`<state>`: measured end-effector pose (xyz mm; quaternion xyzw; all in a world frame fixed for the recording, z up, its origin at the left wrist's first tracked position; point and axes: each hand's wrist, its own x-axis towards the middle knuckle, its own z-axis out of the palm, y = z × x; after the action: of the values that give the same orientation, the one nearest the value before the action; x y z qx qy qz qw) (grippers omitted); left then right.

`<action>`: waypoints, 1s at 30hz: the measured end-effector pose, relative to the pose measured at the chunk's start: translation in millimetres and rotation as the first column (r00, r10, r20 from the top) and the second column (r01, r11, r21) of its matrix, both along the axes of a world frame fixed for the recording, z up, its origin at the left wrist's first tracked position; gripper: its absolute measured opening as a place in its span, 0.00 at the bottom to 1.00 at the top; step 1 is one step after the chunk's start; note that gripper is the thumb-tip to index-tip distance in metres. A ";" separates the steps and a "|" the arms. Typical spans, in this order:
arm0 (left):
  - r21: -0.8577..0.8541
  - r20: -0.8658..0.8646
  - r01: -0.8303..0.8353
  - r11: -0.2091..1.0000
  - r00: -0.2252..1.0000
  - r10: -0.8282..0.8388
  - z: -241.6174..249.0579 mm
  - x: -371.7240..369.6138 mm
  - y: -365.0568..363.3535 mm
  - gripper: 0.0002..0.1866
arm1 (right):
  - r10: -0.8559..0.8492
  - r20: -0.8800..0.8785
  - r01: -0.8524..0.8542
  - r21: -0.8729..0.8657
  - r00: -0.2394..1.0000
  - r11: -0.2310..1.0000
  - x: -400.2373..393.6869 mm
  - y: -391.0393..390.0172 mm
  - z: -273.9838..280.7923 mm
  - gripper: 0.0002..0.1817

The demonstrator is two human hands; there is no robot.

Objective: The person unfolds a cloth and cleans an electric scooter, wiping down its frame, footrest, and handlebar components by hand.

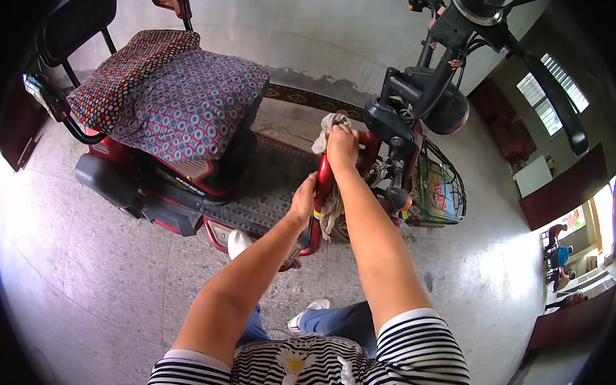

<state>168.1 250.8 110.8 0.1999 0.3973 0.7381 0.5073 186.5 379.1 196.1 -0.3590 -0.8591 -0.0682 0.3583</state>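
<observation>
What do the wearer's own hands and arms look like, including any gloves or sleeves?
Both the left hand and right hand are ungloved, with no watch or bracelet visible. The short sleeves have narrow black-and-white stripes and end above the elbows in a white edge.

"What am I seeing from here?"

"A red scooter, upright on the speckled floor, my left hand touching its glossy front tube."

"And the cloth?"

"Pale, crumpled, bunched at the tube under my right hand. Pale fabric also hangs lower; I can't tell if they join."
</observation>
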 end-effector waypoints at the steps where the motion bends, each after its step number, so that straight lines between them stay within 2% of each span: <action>1: -0.032 0.063 0.045 0.998 0.997 -0.043 -0.3 -2.5 -4.5 0.30 | -0.033 0.024 0.034 -0.029 0.999 0.999 2.7 -5.4 0.3 0.07; 2: -0.057 0.126 0.090 0.994 0.989 -0.082 1.5 -5.1 -5.5 0.32 | -0.035 0.023 0.036 -0.028 0.999 0.999 4.8 -11.8 -0.3 0.07; 4: -0.050 0.167 0.118 0.992 0.980 -0.108 9.4 -6.5 -9.3 0.33 | -0.050 -0.119 0.039 -0.094 0.992 0.995 14.3 -31.1 -6.4 0.06; 5: -0.049 0.198 0.115 0.992 0.975 -0.104 10.4 -6.3 -10.7 0.34 | 0.021 -0.159 -0.029 -0.045 0.987 0.999 20.9 -36.5 -7.6 0.05; 8: -0.046 0.230 0.112 0.993 0.968 -0.099 15.7 -2.1 -13.4 0.34 | 0.034 -0.202 -0.062 -0.134 0.979 0.989 34.7 -59.2 -10.4 0.05; 10: -0.027 0.292 0.131 0.991 0.949 -0.117 15.0 -4.5 -12.9 0.34 | 0.044 -0.236 -0.070 -0.102 0.971 0.992 43.8 -70.8 -14.5 0.05; 14: 0.013 0.288 0.166 0.986 0.944 -0.163 19.8 -3.7 -17.3 0.33 | 0.065 -0.264 -0.094 -0.099 0.962 0.991 65.3 -93.8 -25.1 0.05; 18: -0.021 0.280 0.129 0.991 0.953 -0.118 8.8 -5.1 -11.1 0.34 | 0.088 -0.324 -0.175 -0.250 0.942 0.952 99.6 -106.5 -64.4 0.06; 19: -0.095 0.237 0.107 0.990 0.968 -0.082 18.5 -3.7 -14.3 0.33 | 0.080 -0.281 -0.173 -0.323 0.956 0.931 112.4 -105.3 -82.8 0.06; 20: -0.083 0.214 0.137 0.987 0.970 -0.117 13.5 -7.1 -13.1 0.33 | 0.074 -0.235 -0.165 -0.395 0.969 0.904 126.1 -106.1 -96.3 0.07; 22: -0.177 0.136 0.124 0.976 0.986 -0.101 24.7 -4.7 -18.9 0.32 | 0.057 -0.089 -0.099 -0.584 0.994 0.806 148.8 -114.9 -103.0 0.08; 23: -0.183 0.137 0.131 0.974 0.985 -0.107 26.7 -1.9 -19.7 0.32 | 0.011 -0.126 -0.083 -0.590 0.992 0.803 155.6 -116.3 -106.0 0.09; 25: -0.209 0.005 0.076 0.975 0.997 -0.077 27.3 0.5 -18.0 0.30 | -0.041 -0.232 -0.085 -0.508 0.972 0.857 155.5 -110.4 -96.7 0.09; 26: -0.212 0.007 0.079 0.974 0.997 -0.079 26.2 3.6 -16.6 0.30 | -0.060 -0.271 -0.068 -0.439 0.961 0.896 151.3 -103.9 -86.8 0.10; 27: -0.179 -0.165 0.007 0.984 0.986 -0.038 23.5 8.0 -13.4 0.28 | -0.062 -0.273 -0.055 -0.400 0.960 0.915 144.6 -98.9 -70.9 0.09; 28: -0.133 -0.330 -0.058 0.989 0.944 0.011 22.0 11.7 -10.2 0.27 | -0.033 -0.337 -0.065 -0.274 0.941 0.959 135.0 -94.4 -58.6 0.08; 29: -0.040 -0.396 -0.089 0.995 0.916 0.066 21.1 14.0 -6.9 0.22 | -0.035 -0.319 -0.050 -0.254 0.947 0.966 125.6 -87.3 -53.4 0.08; 30: -0.034 -0.393 -0.090 0.995 0.917 0.069 16.1 13.3 -2.7 0.22 | -0.035 -0.300 -0.036 -0.230 0.953 0.973 117.4 -80.6 -51.0 0.08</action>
<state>181.4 248.1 126.8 0.3140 0.5173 0.6929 0.3922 303.9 298.6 145.1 -0.4044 -0.7965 0.0886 0.4407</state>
